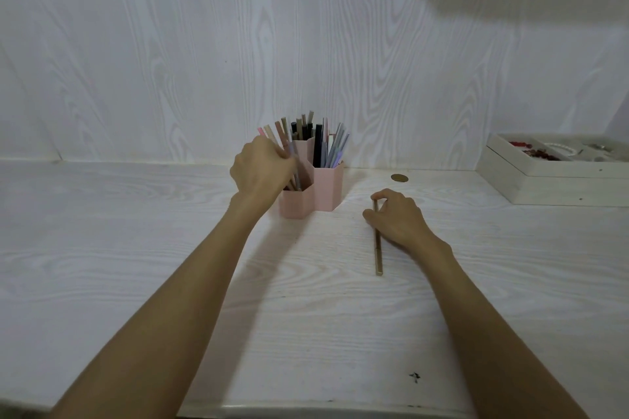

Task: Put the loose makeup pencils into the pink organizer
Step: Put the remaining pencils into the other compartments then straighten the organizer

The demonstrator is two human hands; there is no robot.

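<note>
Nearest the camera, two bare forearms are reaching forward over the pale wood-grain tabletop [136, 248]. The right hand [398, 218] is resting on the surface with its fingers curled, thumb and forefinger pinching the far end of a slim gold-brown makeup pencil [377, 241] that is lying flat on the table, its near end pointing back towards the person. Further off and to the left, the left hand [260, 170] is closing round a grey pencil [296, 170] that is standing in the low front compartment of the pink plastic hexagonal organizer [321, 189]. The organizer's taller cells behind are holding many upright pencils. Just beyond the right hand a small round brass-coloured disc [399, 177] is lying. At the far right a cream open jewellery box [551, 177] is sitting against the wall.
</note>
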